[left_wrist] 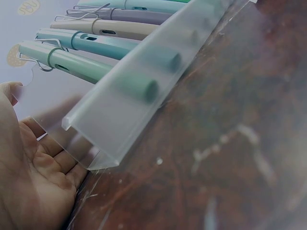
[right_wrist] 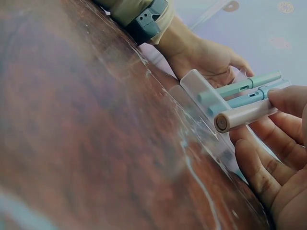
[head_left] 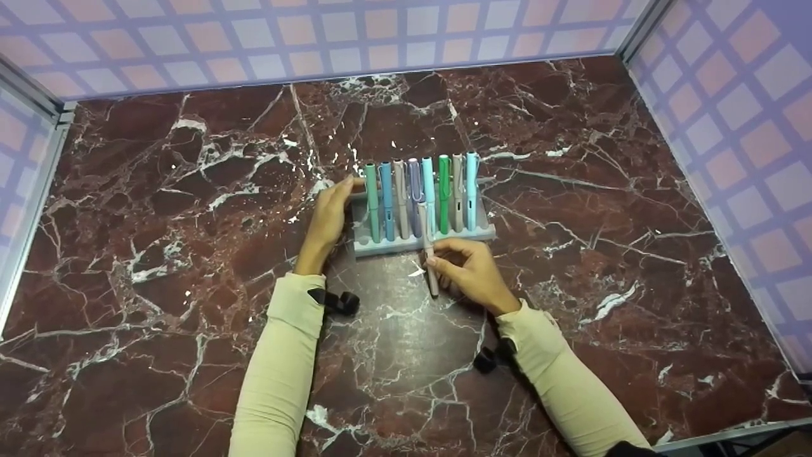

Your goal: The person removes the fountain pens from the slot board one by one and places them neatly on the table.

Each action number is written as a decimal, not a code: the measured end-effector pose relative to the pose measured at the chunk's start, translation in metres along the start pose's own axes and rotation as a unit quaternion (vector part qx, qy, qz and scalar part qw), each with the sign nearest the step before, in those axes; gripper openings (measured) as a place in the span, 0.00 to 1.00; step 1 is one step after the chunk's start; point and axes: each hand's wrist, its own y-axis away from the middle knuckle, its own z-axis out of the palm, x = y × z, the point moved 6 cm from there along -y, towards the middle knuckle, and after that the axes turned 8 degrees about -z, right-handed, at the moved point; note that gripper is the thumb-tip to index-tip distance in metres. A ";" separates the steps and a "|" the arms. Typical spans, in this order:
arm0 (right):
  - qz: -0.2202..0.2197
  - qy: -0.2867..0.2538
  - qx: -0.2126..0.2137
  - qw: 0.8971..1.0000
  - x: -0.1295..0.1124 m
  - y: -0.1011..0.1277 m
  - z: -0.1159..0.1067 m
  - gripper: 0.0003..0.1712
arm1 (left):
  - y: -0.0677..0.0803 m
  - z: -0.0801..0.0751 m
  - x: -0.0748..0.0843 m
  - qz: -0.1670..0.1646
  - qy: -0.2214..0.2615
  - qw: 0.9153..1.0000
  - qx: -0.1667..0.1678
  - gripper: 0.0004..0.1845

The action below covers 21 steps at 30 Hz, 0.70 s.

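Note:
A frosted clear pen rack [head_left: 380, 246] [left_wrist: 112, 117] [right_wrist: 199, 86] stands on the marble table [head_left: 190, 190], with several pastel pens [head_left: 444, 190] [left_wrist: 91, 69] leaning in its slots. My left hand [head_left: 330, 216] [left_wrist: 29, 177] [right_wrist: 206, 60] rests flat against the rack's left end, fingers straight. In front of the rack, my right hand [head_left: 469, 270] [right_wrist: 276, 153] pinches a pale pink pen [head_left: 428, 254] [right_wrist: 242, 116]. This pen's upper end lies over the rack's front edge, near the lilac pen [head_left: 415, 190].
Purple and pink checked walls [head_left: 729, 95] enclose the table on three sides. A metal frame edge [head_left: 729, 438] runs along the front right. Black wrist-camera straps [head_left: 336, 301] sit on both cream sleeves.

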 end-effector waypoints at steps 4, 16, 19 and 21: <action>0.004 0.002 -0.006 1.000 0.000 -0.001 0.007 0.09 | -0.001 -0.001 0.001 0.009 -0.029 0.999 0.013 0.23; 0.016 0.010 -0.017 1.000 -0.001 -0.002 0.020 0.10 | -0.001 -0.001 0.000 0.008 -0.025 1.000 0.015 0.23; 0.021 0.004 -0.017 1.000 0.000 -0.002 0.020 0.10 | -0.001 -0.001 -0.001 0.002 -0.003 1.000 -0.001 0.24; 0.026 -0.001 -0.015 1.000 0.000 -0.002 0.021 0.10 | -0.001 -0.001 -0.001 0.000 -0.003 1.000 -0.003 0.24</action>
